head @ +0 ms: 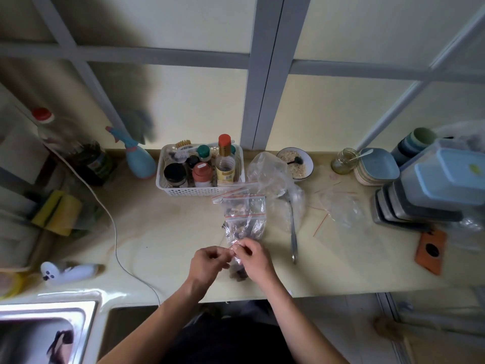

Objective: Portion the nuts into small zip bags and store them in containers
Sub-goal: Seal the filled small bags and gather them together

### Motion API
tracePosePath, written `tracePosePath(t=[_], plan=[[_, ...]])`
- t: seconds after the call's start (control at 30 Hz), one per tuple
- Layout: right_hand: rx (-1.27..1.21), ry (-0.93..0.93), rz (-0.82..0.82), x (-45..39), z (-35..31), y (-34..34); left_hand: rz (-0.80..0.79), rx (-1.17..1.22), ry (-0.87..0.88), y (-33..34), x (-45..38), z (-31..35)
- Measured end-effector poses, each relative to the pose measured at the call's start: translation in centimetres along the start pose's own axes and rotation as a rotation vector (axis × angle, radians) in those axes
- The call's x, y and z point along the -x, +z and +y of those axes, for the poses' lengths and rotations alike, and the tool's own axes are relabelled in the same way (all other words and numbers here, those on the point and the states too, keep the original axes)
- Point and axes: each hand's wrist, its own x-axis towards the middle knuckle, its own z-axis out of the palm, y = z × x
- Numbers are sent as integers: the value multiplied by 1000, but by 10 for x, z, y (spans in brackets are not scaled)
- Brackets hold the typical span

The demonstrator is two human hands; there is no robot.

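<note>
Both hands pinch shut the red zip strip of a small nut bag at the counter's near edge.

The left hand (207, 261) and right hand (252, 256) meet fingertip to fingertip on the top of the small zip bag (237, 266), whose dark nuts sag below the grip, likely so the seal can be pressed along its length. Just beyond lie two filled bags (245, 216), set aside flat, it seems, until stored. A spoon (292, 227) rests beside them, next to a large open bag (270, 172). Empty zip bags (336, 206) wait further right, and stacked lidded containers (430, 190) stand at the far right, within reach for storing.
</note>
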Motion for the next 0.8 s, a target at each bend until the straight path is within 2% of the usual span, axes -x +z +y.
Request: tracePosePath(t=[0.13,0.27,0.53,0.8], plan=[[-35,33,38,2,-12,1,109,-53,7,2,-6,3],[-50,40,46,4,-16,2,132,-50,9,2,-8,6],[-93,63,37,5,-19,-2,75,-47,-11,-1,-6,2],[-68,10,4,4,-15,-2,44,-97,67,-1,-7,5]])
